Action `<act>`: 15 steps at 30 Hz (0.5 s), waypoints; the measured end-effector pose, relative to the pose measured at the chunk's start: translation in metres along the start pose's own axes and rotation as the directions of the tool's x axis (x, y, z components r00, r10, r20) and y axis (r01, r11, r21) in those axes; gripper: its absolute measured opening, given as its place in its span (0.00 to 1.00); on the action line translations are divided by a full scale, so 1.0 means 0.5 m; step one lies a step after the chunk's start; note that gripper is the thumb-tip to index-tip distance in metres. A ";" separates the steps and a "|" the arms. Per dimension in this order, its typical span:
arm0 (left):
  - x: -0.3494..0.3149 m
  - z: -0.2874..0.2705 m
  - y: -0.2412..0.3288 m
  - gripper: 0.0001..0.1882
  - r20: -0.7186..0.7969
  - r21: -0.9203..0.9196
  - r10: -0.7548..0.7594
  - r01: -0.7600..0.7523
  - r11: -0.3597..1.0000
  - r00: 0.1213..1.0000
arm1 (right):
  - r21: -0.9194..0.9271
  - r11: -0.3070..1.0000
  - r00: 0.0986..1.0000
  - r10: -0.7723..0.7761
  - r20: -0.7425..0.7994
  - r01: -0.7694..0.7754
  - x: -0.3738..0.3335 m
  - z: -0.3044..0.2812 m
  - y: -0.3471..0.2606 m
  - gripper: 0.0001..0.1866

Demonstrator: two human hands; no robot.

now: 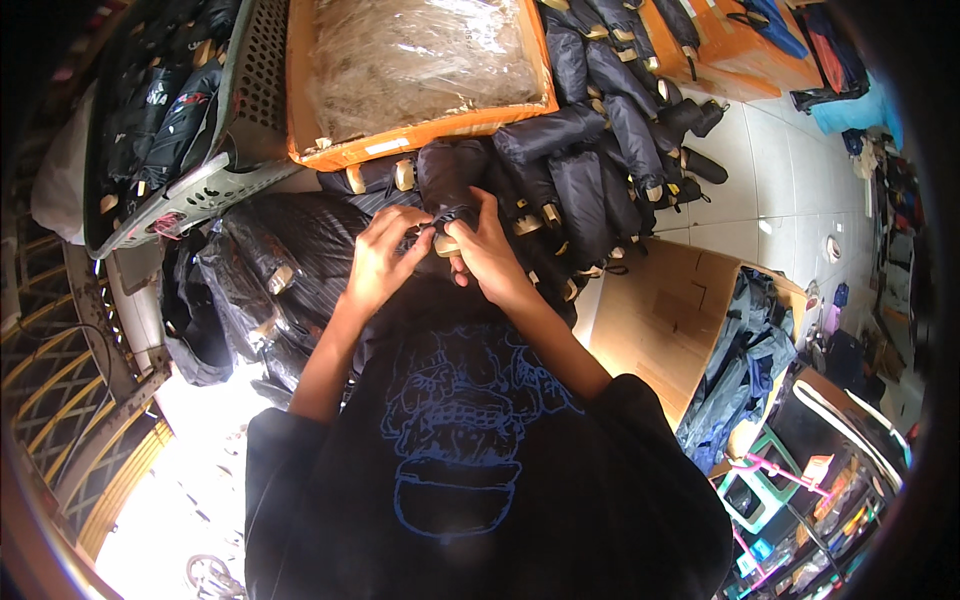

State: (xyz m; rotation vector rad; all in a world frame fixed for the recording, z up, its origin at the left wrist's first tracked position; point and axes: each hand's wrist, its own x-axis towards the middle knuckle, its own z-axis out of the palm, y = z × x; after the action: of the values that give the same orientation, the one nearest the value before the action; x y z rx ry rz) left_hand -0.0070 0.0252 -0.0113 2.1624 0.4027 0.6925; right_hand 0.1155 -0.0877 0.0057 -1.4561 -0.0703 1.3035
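Observation:
In front of my chest lies a folded umbrella (450, 172) in a black sleeve, its pale gold handle end (446, 244) toward me. My right hand (484, 258) is closed round this handle end, with fingertips showing beneath it. Beside it, my left hand (384, 256) pinches thumb and fingers together at the mouth of the sleeve. A bit of dark cord or fabric shows there, but what the fingers hold is too small to tell. Several similar black umbrellas (582, 198) with pale handle ends lie heaped just to the right.
Beyond my hands stands an orange-edged carton (430, 132) lined with clear plastic. A grey perforated crate (262, 105) of umbrellas is at the far left, above black plastic bags (285, 245). An open cardboard box (660, 315) with blue-grey fabric and a green stool (765, 490) are at right.

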 end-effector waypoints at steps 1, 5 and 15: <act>0.003 -0.005 -0.001 0.09 0.020 0.017 0.007 -0.007 1.000 1.000 | -0.026 1.000 1.000 0.008 0.001 -0.008 -0.002 -0.001 -0.005 0.36; 0.009 -0.019 -0.005 0.10 0.103 0.106 0.033 -0.044 0.993 0.994 | -0.138 0.990 1.000 -0.002 -0.002 0.002 0.000 0.001 -0.005 0.38; 0.038 -0.027 -0.006 0.09 0.268 -0.031 -0.216 0.233 0.972 0.939 | -0.241 0.968 0.997 -0.069 0.035 0.076 0.017 -0.013 0.026 0.42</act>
State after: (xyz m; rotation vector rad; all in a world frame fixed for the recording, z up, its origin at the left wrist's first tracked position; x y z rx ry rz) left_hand 0.0000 0.0448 -0.0001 2.0732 0.4700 0.2813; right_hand 0.1157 -0.0915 -0.0108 -1.6268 -0.3069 1.2876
